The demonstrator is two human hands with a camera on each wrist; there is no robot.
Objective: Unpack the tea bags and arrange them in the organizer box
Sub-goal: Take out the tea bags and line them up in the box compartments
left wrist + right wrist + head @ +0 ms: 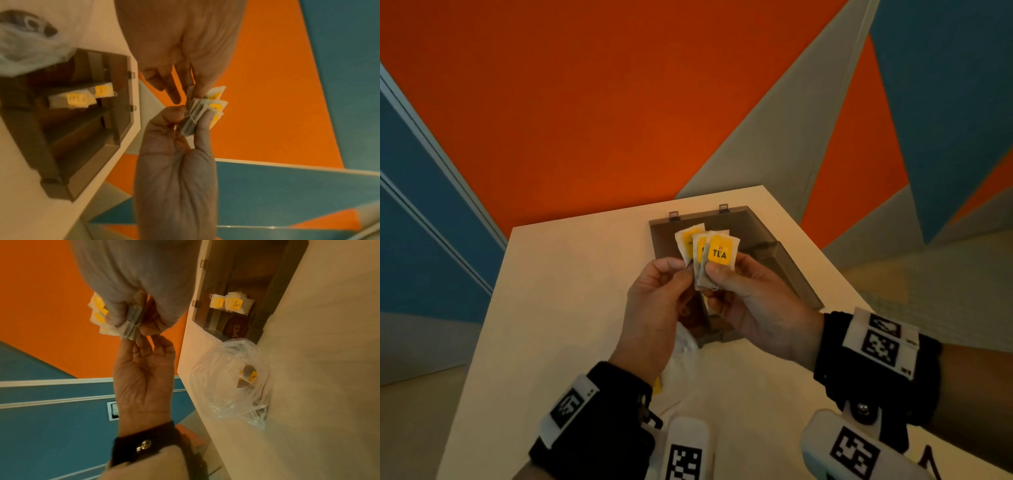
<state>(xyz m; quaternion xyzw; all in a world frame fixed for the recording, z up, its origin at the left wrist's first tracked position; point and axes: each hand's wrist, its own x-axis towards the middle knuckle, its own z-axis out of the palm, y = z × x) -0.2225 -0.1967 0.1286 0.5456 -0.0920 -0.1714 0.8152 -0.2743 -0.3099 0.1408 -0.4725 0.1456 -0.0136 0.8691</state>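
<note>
Both hands hold a fanned stack of white tea bags with yellow TEA labels [717, 251] above the open brown organizer box [756, 219]. My left hand [681, 274] pinches the stack's left side, and my right hand [719, 275] has its thumb on the front bag. In the wrist views the stack [195, 116] [129, 321] is squeezed between the left hand [176, 170] [144, 374] and the right hand [185, 40] [133, 272]. Two tea bags [74, 99] [226, 303] lie in one compartment of the box [121, 84] [281, 285].
A crumpled clear plastic bag [222, 386] [681, 356] lies on the white table [568, 308] just in front of the box, with at least one tea bag [249, 374] inside. The box stands near the table's far right corner. Orange and blue floor surrounds the table.
</note>
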